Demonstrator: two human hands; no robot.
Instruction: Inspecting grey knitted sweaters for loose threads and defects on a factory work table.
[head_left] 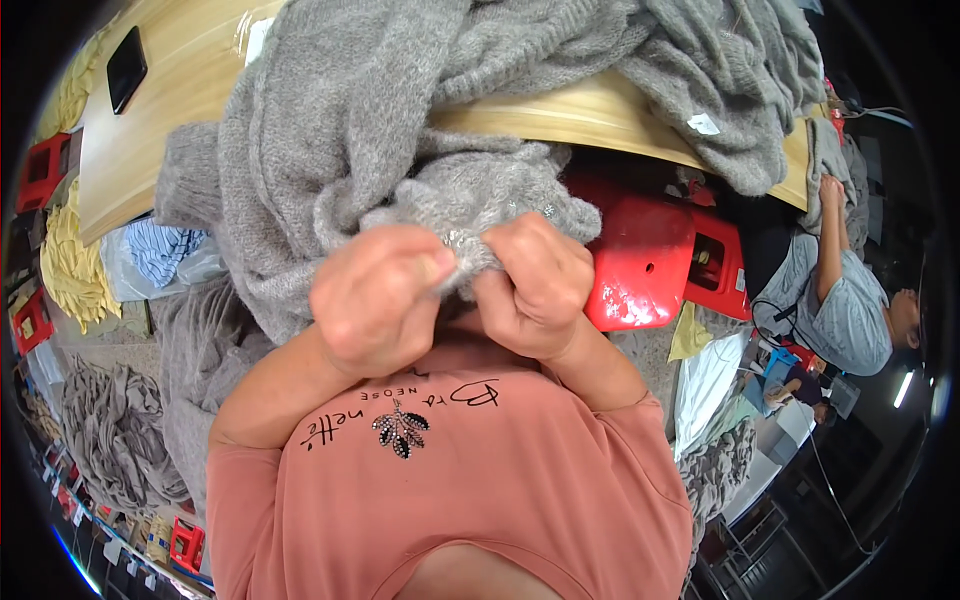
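A fuzzy grey knitted sweater (300, 150) hangs over the near edge of the wooden table and down toward my lap. Both my hands grip a bunched part of it in front of my chest. My left hand (375, 290) is closed on the knit, its thumb lying along the top. Close beside it, my right hand (535, 280) is closed on the same bunch, fingers curled in. A short stretch of knit with small shiny spots shows between the two fists. What lies inside the fists is hidden.
More grey knitwear (720, 80) covers the table's right part. A black phone (126, 70) lies on the wooden table (180, 75) at left. Red plastic stools (645, 265) stand under the table's right side. Grey garment piles (120, 430) lie at left. Another person (850, 300) works at far right.
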